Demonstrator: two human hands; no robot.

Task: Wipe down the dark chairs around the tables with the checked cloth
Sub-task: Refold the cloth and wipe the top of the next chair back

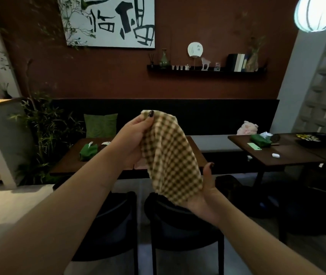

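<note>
Currently both hands hold the checked cloth (171,155) up in mid-air, above the near dark chairs (178,221): left hand (136,139) pinches its top corner with thumb on the front, right hand (203,197) cups the bottom edge from below, thumb raised alongside the cloth. Two chairs sit tucked at the near edge of the left counter (69,161), which carries a green napkin (87,151); right counter (277,153) holds a green tissue box (261,140), a dark tray (316,140) and small white items.
</note>
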